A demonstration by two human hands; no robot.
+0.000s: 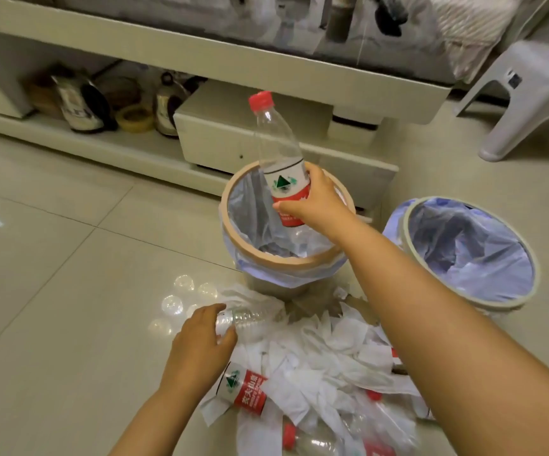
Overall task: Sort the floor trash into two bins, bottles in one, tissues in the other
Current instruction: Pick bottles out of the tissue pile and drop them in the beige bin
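My right hand (312,200) grips an empty clear bottle (278,149) with a red cap and red label, held upright over the beige-rimmed bin (233,225). That bin has a pale liner, and at least one clear bottle lies inside. My left hand (200,343) is on the floor, its fingers curled round the base of a second clear bottle (250,319) lying on its side. A pile of white tissues (325,357) is spread on the floor with more red-labelled bottles (246,388) among them. A second bin (470,251) with a white rim stands to the right.
A low cream shelf unit (266,77) runs behind the bins, with jars and a tape roll (135,118) on its lower shelf. A grey plastic stool (529,93) stands at the back right. Pale floor tiles stretch to the left.
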